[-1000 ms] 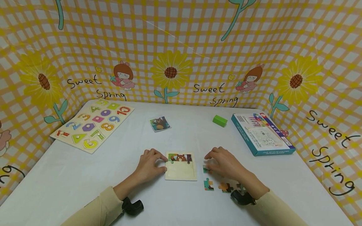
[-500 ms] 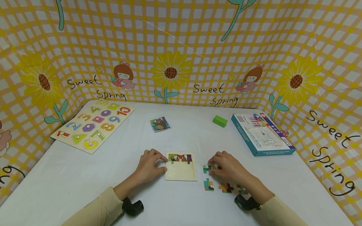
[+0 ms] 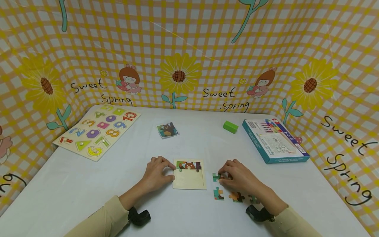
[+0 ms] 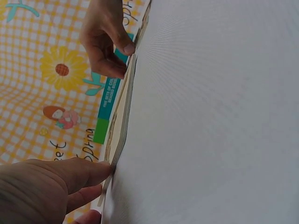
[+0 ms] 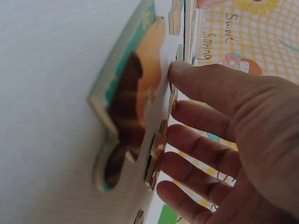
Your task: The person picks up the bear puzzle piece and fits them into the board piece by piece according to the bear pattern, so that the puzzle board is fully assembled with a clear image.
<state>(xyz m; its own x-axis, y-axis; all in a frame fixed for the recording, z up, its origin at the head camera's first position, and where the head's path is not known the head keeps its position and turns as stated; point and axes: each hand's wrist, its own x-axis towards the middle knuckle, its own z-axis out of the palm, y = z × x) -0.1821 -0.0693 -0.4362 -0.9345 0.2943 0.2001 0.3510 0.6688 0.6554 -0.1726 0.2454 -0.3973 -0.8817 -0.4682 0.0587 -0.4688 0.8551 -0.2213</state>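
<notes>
We've slid our right hand [image 3: 239, 176] slightly away from the tray [image 3: 189, 180] since a second ago, thumb and fingertip pinching a green puzzle piece [image 3: 216, 177] right of it, left hand [image 3: 154, 176] relaxed, touching the tray's left edge

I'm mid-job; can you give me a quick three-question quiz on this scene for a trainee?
1. True or false: the pale, square wooden puzzle tray is completely filled.
2. Fill in: in the head view, the ____ touches the tray's left edge.
3. Which lies nearer the flat, teal-sided box: the green rectangular block or the square bear picture card?

Key:
1. False; its lower part is bare.
2. Left hand.
3. The green rectangular block.
</notes>
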